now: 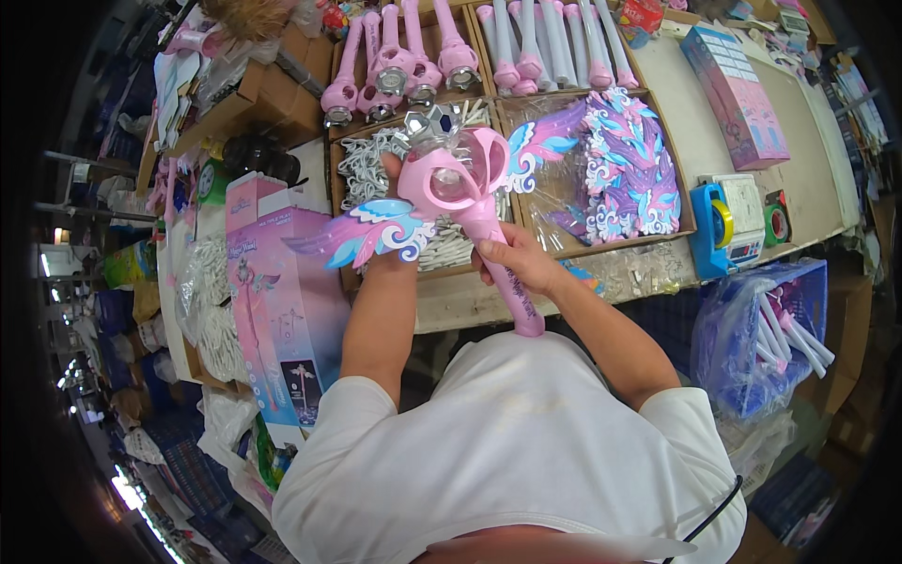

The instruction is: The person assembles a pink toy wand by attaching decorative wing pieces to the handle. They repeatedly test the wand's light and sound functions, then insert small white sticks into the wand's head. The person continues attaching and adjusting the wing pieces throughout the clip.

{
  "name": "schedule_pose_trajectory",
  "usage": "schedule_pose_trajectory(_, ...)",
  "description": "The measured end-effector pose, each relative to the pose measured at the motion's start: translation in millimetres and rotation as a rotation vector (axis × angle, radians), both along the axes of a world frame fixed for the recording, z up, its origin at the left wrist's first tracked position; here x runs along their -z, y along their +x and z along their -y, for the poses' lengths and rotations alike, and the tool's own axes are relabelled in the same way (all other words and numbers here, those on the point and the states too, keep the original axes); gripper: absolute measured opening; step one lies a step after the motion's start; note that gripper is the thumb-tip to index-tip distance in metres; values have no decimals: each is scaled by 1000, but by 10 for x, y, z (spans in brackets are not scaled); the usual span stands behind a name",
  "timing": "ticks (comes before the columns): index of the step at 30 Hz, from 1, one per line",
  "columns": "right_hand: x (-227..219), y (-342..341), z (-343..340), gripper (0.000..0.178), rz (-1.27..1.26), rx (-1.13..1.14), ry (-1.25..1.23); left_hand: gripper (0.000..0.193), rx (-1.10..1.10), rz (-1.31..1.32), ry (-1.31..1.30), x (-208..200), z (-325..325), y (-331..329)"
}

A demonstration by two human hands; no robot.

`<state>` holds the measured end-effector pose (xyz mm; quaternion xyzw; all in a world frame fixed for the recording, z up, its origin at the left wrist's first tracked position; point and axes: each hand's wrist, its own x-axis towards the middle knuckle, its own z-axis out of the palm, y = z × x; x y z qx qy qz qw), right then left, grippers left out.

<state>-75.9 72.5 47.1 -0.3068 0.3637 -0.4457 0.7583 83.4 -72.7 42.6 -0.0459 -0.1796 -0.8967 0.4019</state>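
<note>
A pink toy wand [482,224] with a large open-work head and a silver faceted tip is held slantwise, its handle end against my white shirt. My right hand [519,258] is closed round the handle just below the head. My left hand [392,169] grips the head from the left; most of it is hidden behind the wand, with only part of a finger or thumb showing. A purple, pink and blue wing [371,232] sticks out from the head on the left, and a matching wing [545,146] on the right.
Beyond my hands, open boxes hold pink wand bodies [390,68], grey-and-pink handles [554,42], white cords [371,164] and stacked wings [634,169]. A printed carton [282,310] stands left. Right are another carton [738,103], a tape dispenser [716,226] and a blue bin [766,338].
</note>
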Motion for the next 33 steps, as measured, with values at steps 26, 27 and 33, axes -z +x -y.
schedule_pose_trajectory(26,128,-250,-7,33,-37,-41,44,69,19,-1,-3,1,-66,-196)
schedule_pose_trajectory(27,126,-270,4,33,-47,-37,51,69,17,-2,-3,7,-69,-225)
schedule_pose_trajectory(33,150,-376,43,38,-75,-23,52,70,48,15,66,152,-81,-406)
